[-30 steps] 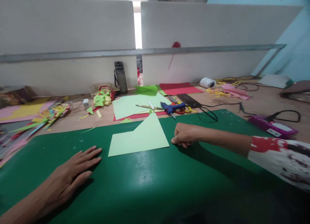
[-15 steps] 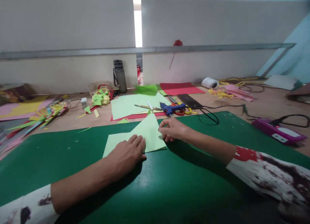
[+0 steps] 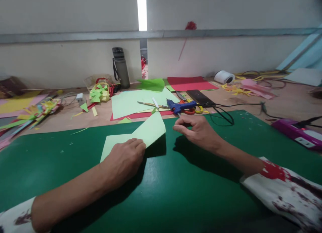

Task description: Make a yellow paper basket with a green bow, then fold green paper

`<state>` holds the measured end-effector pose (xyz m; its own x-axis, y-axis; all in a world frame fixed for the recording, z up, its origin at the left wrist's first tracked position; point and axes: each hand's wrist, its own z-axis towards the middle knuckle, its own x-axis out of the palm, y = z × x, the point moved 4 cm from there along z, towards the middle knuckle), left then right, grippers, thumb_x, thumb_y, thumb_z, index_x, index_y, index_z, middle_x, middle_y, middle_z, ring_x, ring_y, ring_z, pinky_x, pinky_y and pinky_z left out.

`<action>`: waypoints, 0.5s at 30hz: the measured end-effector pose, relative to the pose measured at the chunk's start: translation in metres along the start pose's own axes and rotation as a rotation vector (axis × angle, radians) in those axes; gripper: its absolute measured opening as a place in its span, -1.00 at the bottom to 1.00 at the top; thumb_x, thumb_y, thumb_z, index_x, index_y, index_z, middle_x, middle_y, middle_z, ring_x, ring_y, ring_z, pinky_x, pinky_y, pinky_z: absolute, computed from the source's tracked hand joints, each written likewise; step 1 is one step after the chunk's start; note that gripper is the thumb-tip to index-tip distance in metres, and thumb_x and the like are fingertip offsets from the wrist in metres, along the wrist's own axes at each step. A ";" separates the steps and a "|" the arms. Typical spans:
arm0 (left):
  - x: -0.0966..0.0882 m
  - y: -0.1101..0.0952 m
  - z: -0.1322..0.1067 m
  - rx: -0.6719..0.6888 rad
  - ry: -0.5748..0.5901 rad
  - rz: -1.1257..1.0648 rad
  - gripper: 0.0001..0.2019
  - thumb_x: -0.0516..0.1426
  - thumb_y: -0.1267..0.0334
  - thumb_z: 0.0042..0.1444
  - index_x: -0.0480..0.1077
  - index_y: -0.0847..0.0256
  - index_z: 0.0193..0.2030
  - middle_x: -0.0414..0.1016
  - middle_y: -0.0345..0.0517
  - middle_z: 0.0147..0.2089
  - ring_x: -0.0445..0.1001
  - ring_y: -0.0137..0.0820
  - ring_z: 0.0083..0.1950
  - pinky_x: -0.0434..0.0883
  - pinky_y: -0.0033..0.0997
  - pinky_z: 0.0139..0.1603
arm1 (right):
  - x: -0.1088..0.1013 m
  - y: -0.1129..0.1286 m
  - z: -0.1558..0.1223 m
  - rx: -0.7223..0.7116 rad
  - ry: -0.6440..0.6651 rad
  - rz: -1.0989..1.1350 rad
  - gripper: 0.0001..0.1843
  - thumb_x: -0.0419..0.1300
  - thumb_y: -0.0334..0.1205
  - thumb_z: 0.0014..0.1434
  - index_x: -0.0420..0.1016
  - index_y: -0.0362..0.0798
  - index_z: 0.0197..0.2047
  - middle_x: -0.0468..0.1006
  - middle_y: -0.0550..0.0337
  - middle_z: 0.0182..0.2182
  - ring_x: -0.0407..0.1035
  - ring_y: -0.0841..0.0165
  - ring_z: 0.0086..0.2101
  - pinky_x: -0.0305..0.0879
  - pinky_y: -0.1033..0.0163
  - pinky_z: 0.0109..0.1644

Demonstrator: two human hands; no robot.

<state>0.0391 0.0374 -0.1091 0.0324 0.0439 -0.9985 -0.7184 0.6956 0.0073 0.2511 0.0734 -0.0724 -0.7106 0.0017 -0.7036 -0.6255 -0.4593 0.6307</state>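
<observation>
A folded sheet of light green paper [image 3: 151, 129] lies on the green mat [image 3: 176, 189]; its right part rises off the mat and casts a shadow. My left hand [image 3: 128, 155] is closed over the near edge of this paper, fingers bent, thumb hidden. To the right, my right hand [image 3: 197, 130] hovers above the mat, apart from the paper. Its fingers are curled, with thumb and index tips close together and nothing visible between them. A blue glue gun [image 3: 181, 106] lies just beyond that hand, beside scissors [image 3: 198, 108] with red and yellow handles.
Light green sheets [image 3: 125, 103], a pen [image 3: 155, 102] and red paper [image 3: 191, 83] lie behind the mat. A phone [image 3: 200, 97], grey bottle [image 3: 121, 68], white roll [image 3: 223, 77], purple power strip [image 3: 297, 132] and paper scraps [image 3: 99, 93] stand around. A white partition [image 3: 75, 61] closes the back.
My right hand has let go of the paper's right edge and moved right. The paper's right part has lifted off the mat under my left hand. The view has tilted down.
</observation>
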 end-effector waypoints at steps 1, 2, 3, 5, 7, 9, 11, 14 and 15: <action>-0.003 0.003 0.000 -0.027 -0.020 -0.040 -0.75 -0.13 0.43 0.23 0.37 0.28 -0.24 0.51 0.04 -0.23 0.47 -0.24 -0.20 0.44 -0.28 -0.28 | 0.001 0.003 -0.003 -0.059 0.058 -0.044 -0.77 0.15 -0.20 0.16 0.45 -0.08 -0.49 0.48 0.22 -0.54 0.31 0.40 -0.49 0.22 0.28 -0.35; -0.007 0.005 0.001 -0.055 -0.042 -0.074 -0.75 -0.12 0.42 0.22 0.37 0.27 -0.30 0.48 -0.01 -0.31 0.46 -0.28 -0.28 0.40 -0.32 -0.31 | 0.004 0.005 -0.007 -0.101 0.151 -0.070 -0.77 0.14 -0.20 0.18 0.49 -0.09 -0.46 0.52 0.18 -0.49 0.36 0.38 -0.45 0.25 0.28 -0.32; -0.010 0.008 0.001 -0.080 -0.062 -0.103 -0.74 -0.12 0.41 0.22 0.36 0.27 -0.35 0.46 -0.05 -0.37 0.43 -0.31 -0.34 0.37 -0.34 -0.35 | 0.010 0.007 -0.011 -0.148 0.259 -0.106 -0.79 0.13 -0.22 0.19 0.52 -0.10 -0.40 0.56 0.12 -0.39 0.41 0.34 -0.36 0.28 0.26 -0.26; -0.014 0.012 0.002 -0.113 -0.101 -0.158 -0.72 -0.12 0.39 0.22 0.35 0.26 -0.41 0.40 -0.08 -0.43 0.37 -0.36 -0.41 0.31 -0.38 -0.40 | 0.021 0.011 -0.022 -0.254 0.435 -0.233 -0.79 0.11 -0.24 0.22 0.55 -0.11 -0.20 0.54 -0.04 -0.10 0.41 0.19 -0.12 0.28 0.14 -0.06; -0.016 0.015 0.002 -0.116 -0.142 -0.211 -0.70 -0.12 0.38 0.23 0.34 0.26 -0.45 0.38 -0.09 -0.46 0.34 -0.38 -0.42 0.29 -0.41 -0.41 | 0.030 0.014 -0.034 -0.324 0.520 -0.374 -0.67 0.07 -0.20 0.25 0.47 -0.13 0.02 0.37 -0.16 0.12 0.27 0.05 0.07 0.20 -0.05 0.07; -0.015 0.016 0.002 -0.096 -0.175 -0.251 -0.70 -0.12 0.37 0.23 0.34 0.26 -0.44 0.39 -0.09 -0.45 0.35 -0.38 -0.40 0.30 -0.41 -0.39 | 0.035 0.017 -0.043 -0.343 0.574 -0.434 -0.54 0.05 -0.11 0.28 0.33 -0.13 0.18 0.25 -0.21 0.22 0.16 -0.04 0.16 0.12 -0.18 0.11; -0.012 0.016 0.001 -0.057 -0.213 -0.281 -0.73 -0.10 0.37 0.24 0.37 0.26 -0.39 0.44 -0.07 -0.40 0.39 -0.37 -0.34 0.33 -0.41 -0.34 | 0.038 0.019 -0.051 -0.353 0.612 -0.424 -0.44 0.06 -0.01 0.26 0.24 -0.11 0.25 0.20 -0.22 0.25 0.07 -0.07 0.20 0.06 -0.25 0.12; -0.006 0.010 0.000 0.043 -0.286 -0.301 -0.78 -0.05 0.38 0.24 0.40 0.24 -0.31 0.51 -0.06 -0.27 0.44 -0.34 -0.22 0.38 -0.40 -0.24 | 0.040 0.020 -0.053 -0.352 0.553 -0.359 -0.53 0.10 -0.03 0.24 0.34 -0.05 0.16 0.31 -0.15 0.18 0.12 -0.03 0.18 0.05 -0.21 0.12; -0.003 0.007 0.000 0.077 -0.313 -0.295 -0.80 -0.04 0.39 0.24 0.41 0.24 -0.29 0.52 -0.06 -0.23 0.44 -0.33 -0.18 0.39 -0.38 -0.22 | 0.040 0.019 -0.051 -0.342 0.486 -0.320 -0.63 0.09 -0.08 0.25 0.42 -0.05 0.06 0.40 -0.12 0.09 0.21 0.04 0.12 0.11 -0.14 0.09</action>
<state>0.0336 0.0424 -0.1056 0.4462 0.0423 -0.8939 -0.5931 0.7620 -0.2600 0.2272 0.0193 -0.1052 -0.2310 -0.1788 -0.9564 -0.5871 -0.7582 0.2835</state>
